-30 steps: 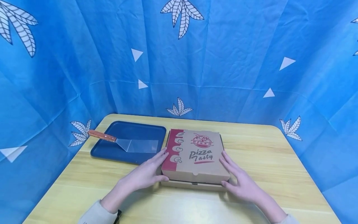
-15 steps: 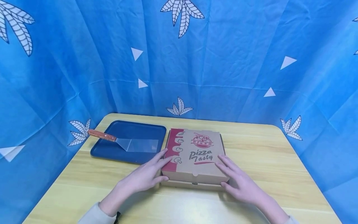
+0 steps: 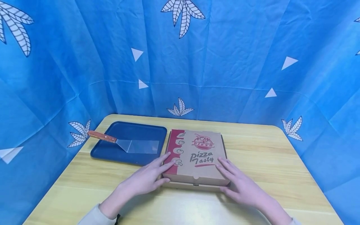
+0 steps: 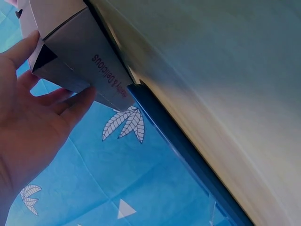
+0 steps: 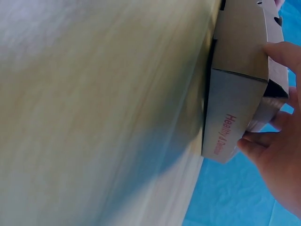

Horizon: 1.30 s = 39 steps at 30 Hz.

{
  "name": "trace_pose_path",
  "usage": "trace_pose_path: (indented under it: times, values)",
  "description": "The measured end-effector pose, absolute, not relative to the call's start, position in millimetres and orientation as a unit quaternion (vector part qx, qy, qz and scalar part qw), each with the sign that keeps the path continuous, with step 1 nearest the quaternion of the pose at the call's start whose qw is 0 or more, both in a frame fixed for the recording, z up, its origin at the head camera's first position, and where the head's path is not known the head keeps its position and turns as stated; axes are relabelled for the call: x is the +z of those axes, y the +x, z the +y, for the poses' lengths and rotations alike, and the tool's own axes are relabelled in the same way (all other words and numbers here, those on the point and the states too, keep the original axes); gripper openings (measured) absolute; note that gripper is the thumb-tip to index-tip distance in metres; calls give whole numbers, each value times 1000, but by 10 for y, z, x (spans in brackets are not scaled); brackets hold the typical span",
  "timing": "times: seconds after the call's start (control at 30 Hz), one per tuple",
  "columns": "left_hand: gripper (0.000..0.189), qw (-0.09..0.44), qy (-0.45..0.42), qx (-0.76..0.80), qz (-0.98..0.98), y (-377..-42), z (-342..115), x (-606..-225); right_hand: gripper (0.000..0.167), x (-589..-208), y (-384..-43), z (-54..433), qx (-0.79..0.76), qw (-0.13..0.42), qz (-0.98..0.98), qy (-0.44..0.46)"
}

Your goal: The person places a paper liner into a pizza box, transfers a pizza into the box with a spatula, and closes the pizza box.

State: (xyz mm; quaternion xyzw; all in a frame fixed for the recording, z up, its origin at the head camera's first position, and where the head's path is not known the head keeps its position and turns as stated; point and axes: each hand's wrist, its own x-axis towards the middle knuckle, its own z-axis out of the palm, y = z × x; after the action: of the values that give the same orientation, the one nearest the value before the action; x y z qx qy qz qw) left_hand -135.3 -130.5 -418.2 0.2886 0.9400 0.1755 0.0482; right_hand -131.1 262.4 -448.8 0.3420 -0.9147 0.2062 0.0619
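Observation:
A brown cardboard pizza box (image 3: 202, 151) with a red strip and printed lettering sits on the table in the head view. My left hand (image 3: 142, 178) rests at its front left corner, fingers extended over the lid and thumb at the front wall. At the front right corner lies my right hand (image 3: 244, 185), with its fingers on the lid and its thumb low by the front. Both wrist views show printed side walls of the box and a dark gap under the lid's corner. Its inside is hidden.
Left of the box lies a dark blue tray (image 3: 121, 129). Across it rests a spatula (image 3: 102, 136) with a wooden handle that sticks out past the tray's left edge. A blue patterned curtain (image 3: 239, 62) hangs around the light wooden table (image 3: 253, 147).
The fingers of my left hand have slid farther onto the lid. My right hand's fingers have shifted inward and toward the front of the lid. Box, tray and spatula stay put.

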Motion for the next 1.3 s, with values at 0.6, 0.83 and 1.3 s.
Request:
trace_pose_path:
  times: [0.6,0.83,1.3]
  values:
    - [74,86,275,183,940,-1364,-1290,-4157,79,-4468,-1316,2626,207,50,-916,341]
    - [72,101,263,190,940,-1372,-1287,-4155,77,-4465,-1328,2636,201,52,-916,343]
    - [70,109,266,176,942,-1380,-1290,-4156,73,-4441,-1344,2642,199,36,-919,339]
